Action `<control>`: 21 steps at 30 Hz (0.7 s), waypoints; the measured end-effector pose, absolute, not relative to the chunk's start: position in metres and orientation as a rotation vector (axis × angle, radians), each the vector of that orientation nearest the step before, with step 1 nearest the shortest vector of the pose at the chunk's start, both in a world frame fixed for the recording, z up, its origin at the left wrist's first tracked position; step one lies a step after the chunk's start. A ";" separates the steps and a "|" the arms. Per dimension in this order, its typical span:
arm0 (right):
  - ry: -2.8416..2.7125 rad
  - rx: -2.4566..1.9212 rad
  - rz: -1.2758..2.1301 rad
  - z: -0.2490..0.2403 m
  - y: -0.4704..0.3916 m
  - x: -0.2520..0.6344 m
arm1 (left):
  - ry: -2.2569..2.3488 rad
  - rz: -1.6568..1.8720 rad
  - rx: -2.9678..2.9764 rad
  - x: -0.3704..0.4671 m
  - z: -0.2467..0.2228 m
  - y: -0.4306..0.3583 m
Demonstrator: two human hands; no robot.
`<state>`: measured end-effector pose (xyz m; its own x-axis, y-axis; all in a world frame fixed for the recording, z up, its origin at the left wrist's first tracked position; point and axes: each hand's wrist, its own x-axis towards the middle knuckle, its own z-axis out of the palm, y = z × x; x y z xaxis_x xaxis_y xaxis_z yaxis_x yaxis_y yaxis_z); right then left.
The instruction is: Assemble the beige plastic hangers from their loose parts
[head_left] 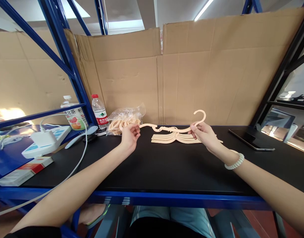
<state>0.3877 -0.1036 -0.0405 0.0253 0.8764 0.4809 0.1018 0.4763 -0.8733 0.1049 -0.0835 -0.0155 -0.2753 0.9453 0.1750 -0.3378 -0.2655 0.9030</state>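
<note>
A cream clothes hanger (171, 129) is stretched between my two hands, just above the table. My left hand (131, 136) is closed, pinching its left end with thumb and fingers. My right hand (203, 134) is closed around the right part, and a curved hook (201, 115) rises above those fingers. How the hook joins the rest is hidden by the fingers. Behind and below the held hanger lies a neat row of several similar cream hangers (164, 138) on the black tabletop (164, 168). My right forearm covers part of that row.
A clear plastic bag (126, 119) of cream hook-shaped pieces lies beyond my left hand. Beside it stand a water bottle (99, 112) and a juice bottle (75, 114). At left are a power strip (60, 134), a white cable (79, 162) and a box (25, 170); a phone (251, 139) lies right.
</note>
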 end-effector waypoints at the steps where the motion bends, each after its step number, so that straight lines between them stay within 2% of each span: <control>1: -1.429 -0.929 0.765 -0.041 -0.103 0.387 | 0.966 1.755 0.960 0.102 -0.014 -0.081; 3: -1.425 -0.952 0.784 -0.042 -0.102 0.386 | 0.981 1.843 1.102 0.098 -0.013 -0.080; 6: -1.445 -0.983 0.821 -0.045 -0.102 0.385 | 1.074 1.804 1.803 0.100 -0.015 -0.084; 8: -1.476 -0.986 0.839 -0.047 -0.102 0.384 | 1.095 1.538 2.410 0.105 -0.020 -0.090; 10: -1.512 -0.971 0.843 -0.048 -0.103 0.383 | 1.051 1.216 2.775 0.111 -0.027 -0.094; 13: -1.562 -0.948 0.853 -0.048 -0.104 0.379 | 1.026 0.932 2.925 0.117 -0.039 -0.096; 21: -1.631 -1.079 0.849 -0.052 -0.102 0.374 | 1.088 0.730 2.839 0.112 -0.044 -0.089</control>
